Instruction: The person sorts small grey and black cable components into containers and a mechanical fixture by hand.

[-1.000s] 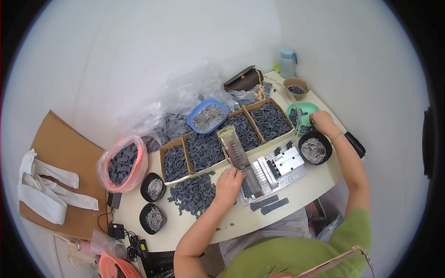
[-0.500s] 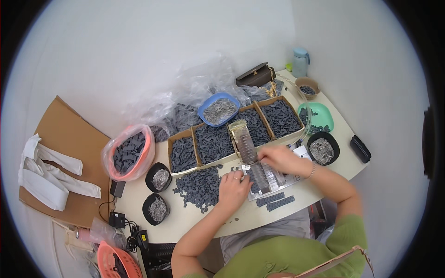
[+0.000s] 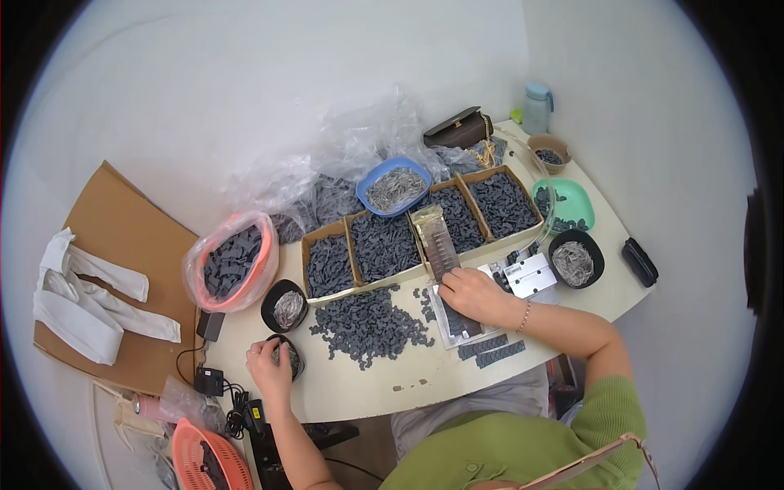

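Note:
My left hand (image 3: pixel 271 365) reaches into a small black bowl (image 3: pixel 299 371) of thin metal pins at the table's left front. Its fingers are bent, and what lies between the fingertips is hidden. Over a metal jig plate (image 3: pixel 448 336), my right hand (image 3: pixel 475 294) rests with curled fingers at the lower end of a long clear-topped holder (image 3: pixel 435 238) with dark cross rows. Whatever those fingers grip is covered by the hand. Two strips of joined dark grey pieces (image 3: pixel 500 356) lie just in front of the plate.
A pile of small grey pieces (image 3: pixel 367 325) lies between my hands. Behind it stands a divided cardboard box (image 3: pixel 363 287) of such pieces, with a blue bowl (image 3: pixel 363 209) of pins on it. Black bowls of pins (image 3: pixel 285 305) (image 3: pixel 574 263), a green bowl (image 3: pixel 583 196) and a pink basket (image 3: pixel 266 273) flank these.
My left hand has left the jig and moved left to the lower black bowl. My right hand has shifted slightly down and left, now lying over the jig.

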Tool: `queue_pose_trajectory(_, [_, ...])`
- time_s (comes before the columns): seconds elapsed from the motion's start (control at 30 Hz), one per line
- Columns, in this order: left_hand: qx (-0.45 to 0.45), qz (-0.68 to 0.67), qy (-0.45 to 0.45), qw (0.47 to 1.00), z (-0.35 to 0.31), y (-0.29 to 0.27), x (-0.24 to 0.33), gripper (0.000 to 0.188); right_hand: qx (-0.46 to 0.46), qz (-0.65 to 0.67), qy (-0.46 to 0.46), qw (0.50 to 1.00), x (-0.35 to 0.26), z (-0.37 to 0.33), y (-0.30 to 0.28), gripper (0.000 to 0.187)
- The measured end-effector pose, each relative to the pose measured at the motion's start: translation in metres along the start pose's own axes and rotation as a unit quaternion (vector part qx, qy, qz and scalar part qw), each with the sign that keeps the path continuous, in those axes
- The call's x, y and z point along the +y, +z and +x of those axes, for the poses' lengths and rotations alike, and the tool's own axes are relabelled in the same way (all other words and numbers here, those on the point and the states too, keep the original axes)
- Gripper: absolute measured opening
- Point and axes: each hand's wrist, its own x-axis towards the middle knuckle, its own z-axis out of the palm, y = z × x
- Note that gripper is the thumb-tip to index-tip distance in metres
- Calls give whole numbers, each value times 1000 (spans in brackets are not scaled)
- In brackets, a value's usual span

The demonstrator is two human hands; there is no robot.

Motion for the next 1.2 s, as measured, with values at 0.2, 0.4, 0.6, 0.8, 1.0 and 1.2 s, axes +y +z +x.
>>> queue_pose_trajectory(0.2, [-145,12,-73,987,-6,4,-32,9,-10,-14,0,1000,1,-3,2,7])
queue_pose_trajectory(0.4, [-180,32,-84,980,0,5,-30,9,-31,-9,7,999,-9,-8,-13,19])
queue_pose_trajectory(0.6, [-203,19,-67,977,-2,6,-35,8,-15,122,117,985,17,-41,-31,28])
queue_pose_trajectory(0.8, [-160,38,-21,986,-9,10,-45,9,18,-28,369,929,61,-98,-105,11])
queue_pose_trajectory(1.0, [-166,21,-30,986,-2,15,-27,11,-68,5,378,923,75,-138,-106,12])
queue_pose_trajectory(1.2, [-182,18,-67,981,-1,6,-26,10,-5,-60,370,927,71,-129,-112,9])
